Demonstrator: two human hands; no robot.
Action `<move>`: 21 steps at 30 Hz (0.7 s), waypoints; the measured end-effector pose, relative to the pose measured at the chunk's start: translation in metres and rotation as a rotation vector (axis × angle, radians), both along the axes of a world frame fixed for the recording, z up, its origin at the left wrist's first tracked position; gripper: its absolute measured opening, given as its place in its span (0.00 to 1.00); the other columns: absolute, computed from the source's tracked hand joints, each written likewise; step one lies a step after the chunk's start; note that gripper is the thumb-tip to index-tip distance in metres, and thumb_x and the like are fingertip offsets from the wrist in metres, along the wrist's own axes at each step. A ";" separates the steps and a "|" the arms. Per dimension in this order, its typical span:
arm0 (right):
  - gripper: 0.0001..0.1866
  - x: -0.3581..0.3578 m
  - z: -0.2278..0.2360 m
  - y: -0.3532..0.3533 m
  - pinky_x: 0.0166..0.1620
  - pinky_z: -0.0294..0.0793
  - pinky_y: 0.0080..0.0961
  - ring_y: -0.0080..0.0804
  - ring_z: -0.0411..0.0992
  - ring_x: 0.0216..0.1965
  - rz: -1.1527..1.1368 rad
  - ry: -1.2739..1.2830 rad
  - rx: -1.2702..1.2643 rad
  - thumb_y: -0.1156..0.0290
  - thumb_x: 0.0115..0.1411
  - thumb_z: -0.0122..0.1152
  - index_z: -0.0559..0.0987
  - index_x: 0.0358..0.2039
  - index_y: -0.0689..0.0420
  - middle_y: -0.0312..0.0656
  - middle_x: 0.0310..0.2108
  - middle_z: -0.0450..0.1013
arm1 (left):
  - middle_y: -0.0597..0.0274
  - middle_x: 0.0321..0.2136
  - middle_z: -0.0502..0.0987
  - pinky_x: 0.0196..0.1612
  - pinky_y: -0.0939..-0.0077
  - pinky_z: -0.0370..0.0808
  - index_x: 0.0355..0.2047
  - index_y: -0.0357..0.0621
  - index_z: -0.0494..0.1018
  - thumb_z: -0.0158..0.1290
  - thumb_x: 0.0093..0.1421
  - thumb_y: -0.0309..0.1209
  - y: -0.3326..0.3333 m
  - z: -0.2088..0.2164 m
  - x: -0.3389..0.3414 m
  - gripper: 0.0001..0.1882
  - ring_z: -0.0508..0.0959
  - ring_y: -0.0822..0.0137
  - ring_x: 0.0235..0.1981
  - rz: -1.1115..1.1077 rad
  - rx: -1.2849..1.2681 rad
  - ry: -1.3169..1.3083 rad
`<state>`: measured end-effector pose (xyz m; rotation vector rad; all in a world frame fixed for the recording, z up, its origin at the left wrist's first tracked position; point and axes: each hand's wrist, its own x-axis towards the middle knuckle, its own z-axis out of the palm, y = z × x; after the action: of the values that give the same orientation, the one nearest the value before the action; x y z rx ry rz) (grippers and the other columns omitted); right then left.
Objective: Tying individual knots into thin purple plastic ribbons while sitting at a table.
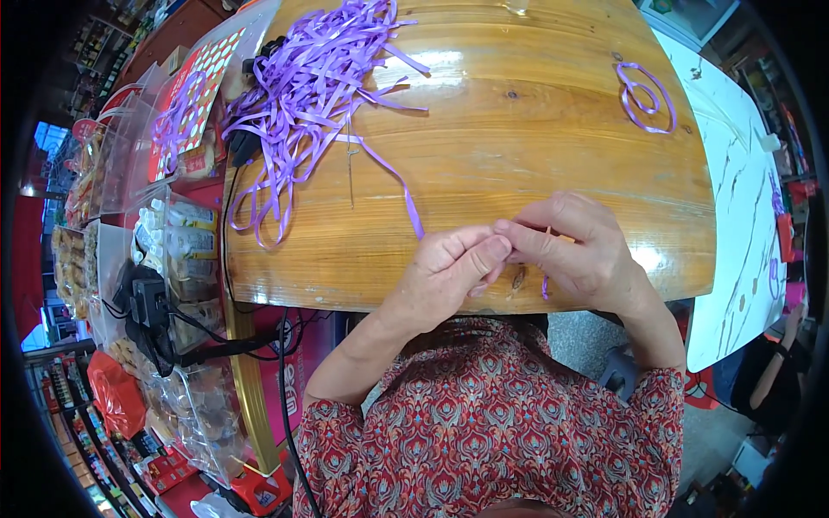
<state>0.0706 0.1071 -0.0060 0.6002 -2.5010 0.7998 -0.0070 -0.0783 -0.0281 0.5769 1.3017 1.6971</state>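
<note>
Between both hands (509,255), purple ribbon (406,194)

Garment: short-sleeved top, red with dense ornamental pattern in blue, cream and orange.
Sleeves: ending above elbows.
Forearms: bare.
Hands: no gloves, no rings visible.

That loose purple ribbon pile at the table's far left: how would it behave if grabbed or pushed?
Likely floppy: the ribbon pile lies in limp curls, some strands drooping over the table edge. Probably light, being thin flat strips. A grab would likely drag tangled neighbours along; a push would probably bunch it.
</note>
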 end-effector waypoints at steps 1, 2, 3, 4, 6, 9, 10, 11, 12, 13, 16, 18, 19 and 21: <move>0.20 0.000 -0.001 0.001 0.28 0.70 0.27 0.34 0.72 0.27 -0.007 0.072 0.052 0.74 0.41 0.65 0.78 0.39 0.60 0.43 0.31 0.73 | 0.70 0.20 0.70 0.21 0.87 0.60 0.42 0.37 0.72 0.48 0.63 0.33 -0.001 -0.002 0.000 0.13 0.63 0.81 0.17 -0.039 0.035 -0.170; 0.19 -0.001 -0.002 0.001 0.27 0.68 0.27 0.34 0.72 0.26 -0.015 0.145 0.104 0.74 0.39 0.65 0.79 0.36 0.60 0.43 0.32 0.73 | 0.70 0.20 0.70 0.21 0.87 0.60 0.42 0.37 0.72 0.48 0.63 0.33 -0.001 -0.002 0.000 0.13 0.63 0.81 0.17 -0.036 0.034 -0.172; 0.19 -0.001 -0.002 0.001 0.27 0.68 0.27 0.34 0.72 0.26 -0.012 0.143 0.102 0.74 0.39 0.65 0.79 0.36 0.60 0.43 0.32 0.73 | 0.69 0.21 0.71 0.21 0.87 0.61 0.43 0.37 0.71 0.48 0.63 0.32 0.000 -0.002 0.001 0.12 0.64 0.81 0.18 -0.028 0.045 -0.274; 0.20 -0.002 -0.001 0.000 0.26 0.66 0.26 0.34 0.72 0.26 -0.009 0.186 0.142 0.75 0.38 0.64 0.78 0.36 0.60 0.43 0.32 0.73 | 0.68 0.21 0.71 0.22 0.87 0.62 0.44 0.37 0.70 0.47 0.63 0.31 0.000 0.000 0.002 0.12 0.65 0.81 0.18 -0.017 0.057 -0.376; 0.20 -0.002 0.002 0.000 0.25 0.65 0.26 0.33 0.72 0.26 -0.001 0.227 0.180 0.75 0.36 0.64 0.78 0.36 0.60 0.42 0.33 0.73 | 0.67 0.22 0.72 0.23 0.87 0.64 0.43 0.37 0.70 0.48 0.63 0.30 0.003 0.004 0.002 0.11 0.66 0.81 0.19 0.023 0.028 -0.343; 0.17 0.000 0.001 0.002 0.25 0.63 0.26 0.33 0.71 0.26 0.008 0.252 0.176 0.76 0.39 0.65 0.77 0.34 0.61 0.43 0.33 0.73 | 0.64 0.24 0.73 0.26 0.85 0.66 0.40 0.37 0.72 0.49 0.62 0.28 0.002 0.012 -0.001 0.09 0.69 0.79 0.21 0.033 -0.119 -0.141; 0.15 0.002 0.000 0.002 0.26 0.64 0.26 0.34 0.71 0.26 0.012 0.196 0.123 0.77 0.41 0.65 0.76 0.33 0.61 0.43 0.33 0.73 | 0.62 0.25 0.74 0.27 0.84 0.67 0.37 0.37 0.73 0.50 0.61 0.27 0.001 0.013 -0.002 0.08 0.70 0.78 0.22 -0.001 -0.237 0.023; 0.13 0.004 -0.001 0.003 0.26 0.64 0.26 0.35 0.71 0.26 0.016 0.141 0.069 0.79 0.43 0.64 0.76 0.33 0.61 0.44 0.33 0.73 | 0.62 0.25 0.74 0.27 0.84 0.67 0.37 0.37 0.73 0.50 0.61 0.27 0.000 0.013 -0.003 0.08 0.70 0.78 0.22 -0.003 -0.237 0.020; 0.13 0.007 -0.001 0.004 0.26 0.64 0.26 0.35 0.71 0.26 0.015 0.138 0.069 0.79 0.43 0.64 0.76 0.33 0.61 0.44 0.33 0.73 | 0.62 0.25 0.74 0.27 0.83 0.67 0.34 0.36 0.74 0.52 0.59 0.26 0.000 0.012 -0.004 0.06 0.71 0.77 0.23 0.020 -0.168 0.309; 0.11 0.010 0.000 0.005 0.27 0.66 0.26 0.35 0.71 0.26 -0.005 0.050 -0.047 0.81 0.45 0.62 0.75 0.32 0.61 0.45 0.32 0.73 | 0.61 0.25 0.74 0.27 0.82 0.67 0.31 0.36 0.75 0.54 0.57 0.25 -0.001 0.011 -0.005 0.05 0.71 0.75 0.24 0.046 -0.096 0.597; 0.08 0.024 0.003 0.020 0.28 0.68 0.26 0.34 0.71 0.26 -0.053 -0.088 -0.273 0.85 0.49 0.57 0.74 0.31 0.62 0.46 0.31 0.72 | 0.62 0.25 0.74 0.28 0.81 0.66 0.28 0.36 0.75 0.57 0.53 0.24 -0.007 0.009 -0.013 0.04 0.71 0.74 0.25 0.072 -0.005 0.741; 0.07 0.037 0.007 0.030 0.29 0.69 0.25 0.30 0.69 0.25 -0.164 -0.172 -0.565 0.86 0.52 0.52 0.73 0.31 0.62 0.45 0.29 0.70 | 0.62 0.25 0.73 0.28 0.81 0.66 0.28 0.36 0.75 0.57 0.52 0.22 -0.015 0.013 -0.022 0.03 0.71 0.73 0.25 0.080 0.017 0.837; 0.06 0.045 0.010 0.034 0.28 0.69 0.23 0.27 0.68 0.23 -0.257 -0.205 -0.746 0.85 0.53 0.50 0.72 0.31 0.62 0.43 0.28 0.68 | 0.61 0.26 0.73 0.29 0.81 0.66 0.28 0.36 0.74 0.56 0.51 0.21 -0.019 0.014 -0.026 0.04 0.71 0.72 0.26 0.077 0.052 0.929; 0.04 0.057 0.015 0.057 0.27 0.65 0.20 0.23 0.63 0.22 -0.326 -0.094 -0.807 0.81 0.56 0.49 0.71 0.32 0.63 0.42 0.27 0.66 | 0.61 0.26 0.73 0.29 0.81 0.66 0.28 0.35 0.74 0.56 0.50 0.20 -0.031 0.023 -0.031 0.04 0.71 0.71 0.26 0.108 0.000 0.909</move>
<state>0.1273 0.1642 0.0088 -0.1233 -2.0040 1.5753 -0.0384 -0.1094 -0.0052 1.3976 1.9699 1.5533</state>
